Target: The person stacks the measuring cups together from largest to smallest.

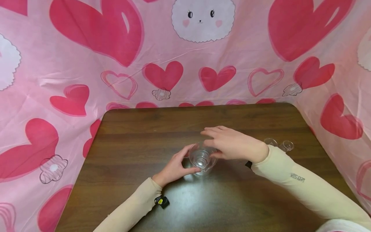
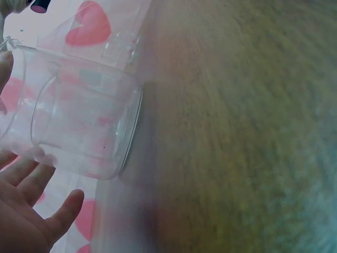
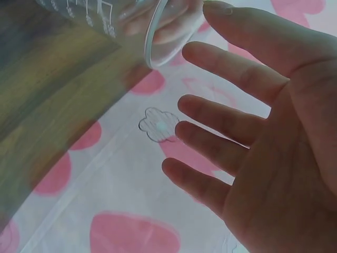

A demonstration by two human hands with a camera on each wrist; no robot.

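A clear glass beaker (image 1: 191, 160) with a pouring spout stands upright on the table. Inside it sits a smaller clear glass vessel (image 1: 201, 158), whose outline also shows through the wall in the left wrist view. My left hand (image 1: 175, 165) holds the large beaker from the left, thumb on the near side and fingers round the far side. Over the beaker's right rim hovers my right hand (image 1: 232, 143), its fingers extended and holding nothing. In the right wrist view the right fingers (image 3: 226, 118) are spread beside a glass rim (image 3: 152, 39); white markings show on that glass.
Two small clear glass vessels, one (image 1: 271, 141) partly behind the right forearm and another (image 1: 288, 146), are at the right of the brown wooden table (image 1: 130, 138). Pink heart-patterned cloth (image 1: 188, 51) hangs behind the table and along its sides.
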